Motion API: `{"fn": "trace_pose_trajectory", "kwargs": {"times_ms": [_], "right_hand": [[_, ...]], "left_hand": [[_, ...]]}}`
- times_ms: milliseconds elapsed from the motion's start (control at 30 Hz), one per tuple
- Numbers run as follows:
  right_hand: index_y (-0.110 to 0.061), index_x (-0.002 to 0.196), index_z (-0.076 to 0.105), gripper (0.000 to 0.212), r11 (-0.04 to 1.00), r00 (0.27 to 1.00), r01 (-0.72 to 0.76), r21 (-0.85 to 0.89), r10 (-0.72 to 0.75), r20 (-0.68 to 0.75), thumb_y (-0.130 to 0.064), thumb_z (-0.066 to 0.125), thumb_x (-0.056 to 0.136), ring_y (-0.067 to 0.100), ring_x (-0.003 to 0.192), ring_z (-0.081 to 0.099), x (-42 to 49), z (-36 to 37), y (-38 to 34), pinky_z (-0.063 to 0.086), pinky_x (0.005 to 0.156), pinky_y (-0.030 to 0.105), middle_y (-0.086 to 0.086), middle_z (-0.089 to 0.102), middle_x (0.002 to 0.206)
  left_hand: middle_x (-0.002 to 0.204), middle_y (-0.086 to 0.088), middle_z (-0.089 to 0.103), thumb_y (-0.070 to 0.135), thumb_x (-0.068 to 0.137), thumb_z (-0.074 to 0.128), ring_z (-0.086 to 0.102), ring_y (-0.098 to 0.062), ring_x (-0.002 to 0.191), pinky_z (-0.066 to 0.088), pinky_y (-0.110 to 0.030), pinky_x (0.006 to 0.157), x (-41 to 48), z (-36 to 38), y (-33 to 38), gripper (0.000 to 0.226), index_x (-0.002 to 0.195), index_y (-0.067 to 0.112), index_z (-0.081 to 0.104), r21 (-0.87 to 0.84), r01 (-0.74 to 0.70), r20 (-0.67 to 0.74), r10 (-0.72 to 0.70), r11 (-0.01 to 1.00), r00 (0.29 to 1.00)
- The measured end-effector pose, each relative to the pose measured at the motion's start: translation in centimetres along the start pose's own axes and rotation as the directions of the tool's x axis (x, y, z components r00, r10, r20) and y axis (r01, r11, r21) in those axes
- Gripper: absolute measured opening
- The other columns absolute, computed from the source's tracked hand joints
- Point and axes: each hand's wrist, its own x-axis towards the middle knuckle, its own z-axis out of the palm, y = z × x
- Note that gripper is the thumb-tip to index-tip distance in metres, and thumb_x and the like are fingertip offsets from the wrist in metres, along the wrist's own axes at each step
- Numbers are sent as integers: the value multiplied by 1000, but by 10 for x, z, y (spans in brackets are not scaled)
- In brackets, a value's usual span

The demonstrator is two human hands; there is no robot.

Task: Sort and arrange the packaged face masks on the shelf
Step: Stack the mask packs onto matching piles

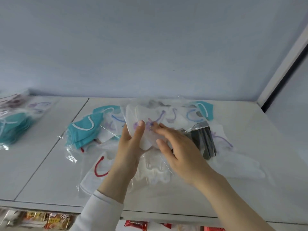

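My left hand holds up a clear-wrapped pack of white masks with purple ear loops, thumb over its front. My right hand touches the same pack from the right with straight fingers. Under and around them lies a loose heap on the white shelf: a teal mask pack, a white pack with red loops, a black mask pack, another teal pack at the back, and a white pack with purple loops at the right.
At the far left of the shelf stands a sorted stack of teal packs with purple-looped packs behind it. The shelf's back wall rises close behind the heap, and a side post closes the right. Snack packets fill the shelf below.
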Motion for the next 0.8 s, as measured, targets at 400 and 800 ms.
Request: {"fn": "trace_pose_trajectory", "kwargs": {"times_ms": [400,800], "right_hand": [[-27,130,53,44,872,946,-252,-420,313,82,-35,59,88,21,118,55,37,-32,66,45,97,35,2,54,135],[-15,102,72,39,938,908,-116,-327,-33,-418,-40,45,89,13,63,63,26,-5,5,47,53,19,0,72,84]], "left_hand": [[92,2,66,14,94,52,67,-7,71,53,-20,51,22,-65,22,22,115,18,56,-6,-106,-277,101,994,955],[104,-3,67,17,90,59,64,-23,98,50,-45,87,17,-20,0,26,114,27,57,75,-236,-139,245,969,959]]}}
